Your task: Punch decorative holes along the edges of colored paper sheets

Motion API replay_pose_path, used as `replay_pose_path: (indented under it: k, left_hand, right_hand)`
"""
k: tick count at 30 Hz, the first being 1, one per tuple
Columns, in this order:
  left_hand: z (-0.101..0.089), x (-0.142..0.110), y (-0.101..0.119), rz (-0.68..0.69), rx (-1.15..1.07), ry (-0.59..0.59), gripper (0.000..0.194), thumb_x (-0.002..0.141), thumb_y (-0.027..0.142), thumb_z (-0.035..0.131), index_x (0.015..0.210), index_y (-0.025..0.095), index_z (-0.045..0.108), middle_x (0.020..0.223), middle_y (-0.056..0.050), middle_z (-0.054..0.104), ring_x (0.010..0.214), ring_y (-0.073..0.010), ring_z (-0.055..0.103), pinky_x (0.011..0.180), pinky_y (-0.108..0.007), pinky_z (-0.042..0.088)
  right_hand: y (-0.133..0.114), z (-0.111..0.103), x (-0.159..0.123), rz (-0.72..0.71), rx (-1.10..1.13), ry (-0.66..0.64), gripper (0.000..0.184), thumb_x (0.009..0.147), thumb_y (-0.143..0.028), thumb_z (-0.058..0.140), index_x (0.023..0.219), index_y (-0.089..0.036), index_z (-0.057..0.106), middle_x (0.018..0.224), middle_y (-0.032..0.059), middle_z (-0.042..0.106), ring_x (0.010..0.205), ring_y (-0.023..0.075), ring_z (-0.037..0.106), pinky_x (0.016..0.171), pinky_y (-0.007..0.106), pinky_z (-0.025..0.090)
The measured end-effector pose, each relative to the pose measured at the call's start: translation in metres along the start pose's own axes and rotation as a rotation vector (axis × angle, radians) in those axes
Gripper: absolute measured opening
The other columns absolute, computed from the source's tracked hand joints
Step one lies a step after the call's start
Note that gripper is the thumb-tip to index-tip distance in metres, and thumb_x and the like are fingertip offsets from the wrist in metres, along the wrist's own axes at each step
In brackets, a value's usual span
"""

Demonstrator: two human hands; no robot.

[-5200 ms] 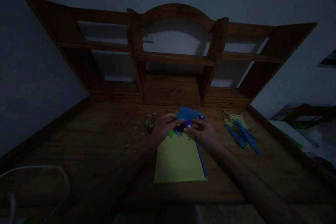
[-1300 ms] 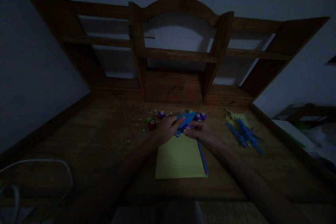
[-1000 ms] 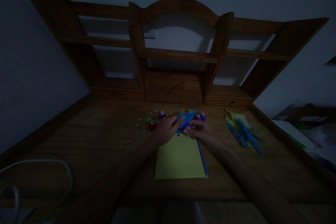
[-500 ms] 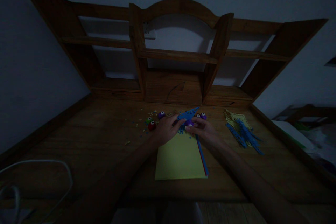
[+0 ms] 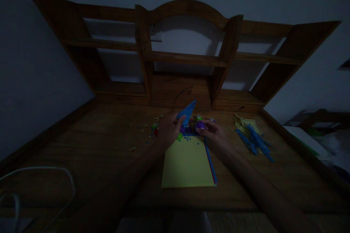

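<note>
Taking the middle of the yellow sheet as the clock's centre, a white cable lies curled at 9 o'clock, near the desk's front. The yellow sheet lies flat, and blue and red edges show from under its right side. At 11 o'clock the left hand pinches a pointed blue paper between thumb and fingers; this paper rises tilted toward 12 o'clock. At 1 o'clock the right hand is closed around a round purple piece. The two hands are apart, with a gap between them. Small blue bits are scattered on the sheet's far end, beside a bright green piece. At 2 o'clock lies a pile of blue strips with yellow perforated paper. Farthest, at 12 o'clock, stands a wooden shelf before the wall.
</note>
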State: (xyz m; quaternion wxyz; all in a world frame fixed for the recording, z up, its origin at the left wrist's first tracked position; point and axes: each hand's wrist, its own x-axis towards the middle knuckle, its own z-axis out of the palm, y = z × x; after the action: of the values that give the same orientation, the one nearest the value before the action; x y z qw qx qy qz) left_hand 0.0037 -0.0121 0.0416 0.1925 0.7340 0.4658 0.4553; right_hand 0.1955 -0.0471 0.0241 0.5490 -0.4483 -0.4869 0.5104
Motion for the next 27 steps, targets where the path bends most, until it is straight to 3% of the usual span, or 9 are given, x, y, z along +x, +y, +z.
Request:
replay_pose_path:
  k: [3,6,9,12,15,18,23,27]
  left_hand:
    - [-0.006,0.006,-0.009,-0.142,-0.175,0.084,0.037,0.087,0.051,0.045,0.088,0.018,0.062,0.070,-0.001,0.063,0.065,-0.0161,0.060,0.059,-0.025,0.046]
    - [-0.007,0.009,-0.013,-0.197,-0.283,0.130,0.039,0.084,0.053,0.048,0.081,0.017,0.061,0.064,0.000,0.061,0.061,-0.0152,0.059,0.054,-0.023,0.045]
    - [-0.005,0.007,-0.009,-0.197,-0.328,0.079,0.038,0.083,0.053,0.050,0.082,0.017,0.063,0.069,-0.001,0.064,0.064,-0.0150,0.060,0.056,-0.023,0.047]
    - [-0.003,0.005,-0.005,-0.188,-0.360,0.024,0.036,0.082,0.051,0.051,0.085,0.017,0.064,0.074,-0.002,0.065,0.066,-0.0145,0.061,0.058,-0.023,0.048]
    - [-0.001,0.006,-0.006,-0.193,-0.380,-0.006,0.036,0.082,0.051,0.052,0.082,0.017,0.063,0.068,-0.001,0.063,0.059,-0.0131,0.059,0.056,-0.024,0.047]
    - [0.002,0.009,-0.008,-0.190,-0.437,-0.069,0.034,0.082,0.050,0.054,0.084,0.016,0.059,0.061,0.000,0.061,0.054,-0.0126,0.057,0.052,-0.024,0.046]
    - [0.002,0.010,-0.002,-0.153,-0.702,-0.144,0.049,0.077,0.039,0.065,0.118,0.022,0.045,0.066,0.003,0.061,0.047,-0.0094,0.053,0.046,-0.021,0.044]
    - [0.003,0.007,-0.001,-0.174,-0.782,-0.178,0.035,0.076,0.039,0.066,0.103,0.021,0.050,0.062,0.004,0.059,0.046,-0.0089,0.052,0.045,-0.019,0.042]
  right_hand:
    - [-0.009,-0.003,-0.001,-0.011,0.014,0.039,0.033,0.063,-0.034,0.078,0.090,-0.023,0.064,0.081,0.0001,0.064,0.066,0.0142,0.057,0.064,0.028,0.044]
    - [-0.014,-0.004,-0.001,-0.037,-0.004,0.046,0.034,0.066,-0.036,0.076,0.095,-0.023,0.063,0.077,0.0000,0.062,0.061,0.0126,0.053,0.060,0.027,0.042]
    - [-0.013,-0.005,0.000,-0.093,-0.057,0.084,0.039,0.068,-0.038,0.074,0.102,-0.025,0.059,0.081,0.0007,0.062,0.062,0.0130,0.052,0.057,0.027,0.041]
    - [-0.009,-0.007,0.003,-0.135,-0.116,0.145,0.034,0.070,-0.040,0.072,0.097,-0.025,0.058,0.085,0.0016,0.061,0.064,0.0138,0.052,0.055,0.026,0.041]
    - [-0.009,-0.008,0.003,-0.140,-0.142,0.181,0.032,0.071,-0.040,0.070,0.096,-0.025,0.058,0.086,0.0021,0.060,0.064,0.0141,0.051,0.055,0.027,0.041]
    - [-0.015,-0.006,0.000,-0.134,-0.075,0.166,0.035,0.074,-0.035,0.066,0.106,-0.026,0.055,0.085,0.0009,0.058,0.060,0.0124,0.049,0.052,0.025,0.039]
    - [-0.020,-0.007,0.000,-0.038,0.147,0.148,0.031,0.075,-0.026,0.061,0.106,-0.026,0.058,0.083,0.0034,0.059,0.061,0.0132,0.053,0.048,0.024,0.039]
    - [-0.017,-0.019,0.008,0.016,0.340,0.110,0.021,0.073,-0.024,0.057,0.093,-0.023,0.061,0.076,0.0017,0.061,0.047,0.0091,0.045,0.037,0.020,0.033]
